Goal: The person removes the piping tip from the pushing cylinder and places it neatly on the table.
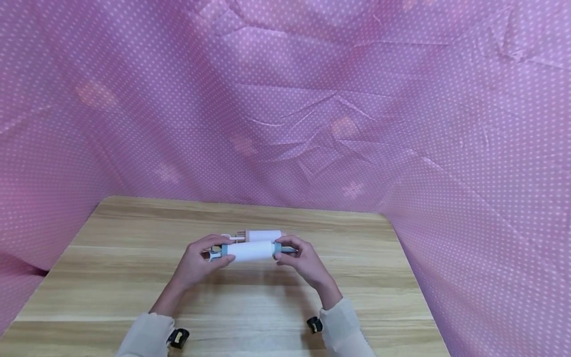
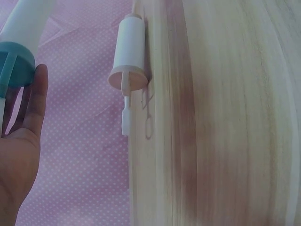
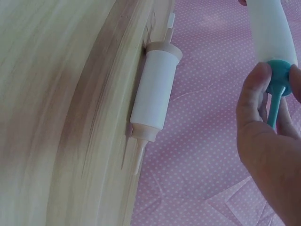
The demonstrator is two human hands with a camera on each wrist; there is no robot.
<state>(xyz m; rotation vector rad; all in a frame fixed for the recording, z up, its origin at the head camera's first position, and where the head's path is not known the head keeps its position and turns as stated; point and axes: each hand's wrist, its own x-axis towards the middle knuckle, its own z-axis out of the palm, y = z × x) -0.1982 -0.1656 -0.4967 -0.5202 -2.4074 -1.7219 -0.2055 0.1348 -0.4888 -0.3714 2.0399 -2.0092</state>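
Observation:
A syringe (image 1: 250, 251) with a white barrel and teal ends is held up level above the table. My left hand (image 1: 198, 259) grips its plunger end, thumb on the near side and fingers on the far side. At the opposite end, my right hand (image 1: 306, 260) pinches the teal nozzle cap (image 3: 279, 75) between thumb and fingers, with the thin nozzle (image 3: 274, 109) pointing into the palm. Just beyond lies a second syringe (image 1: 264, 236), white with pale peach ends, on the table. In the right wrist view its nozzle (image 3: 140, 157) shows clearly.
The wood-grain table (image 1: 241, 312) spreads under both hands. A pink dotted cloth (image 1: 285, 109) hangs behind it and along both sides. Small black devices (image 1: 179, 338) sit by the sleeves at each wrist.

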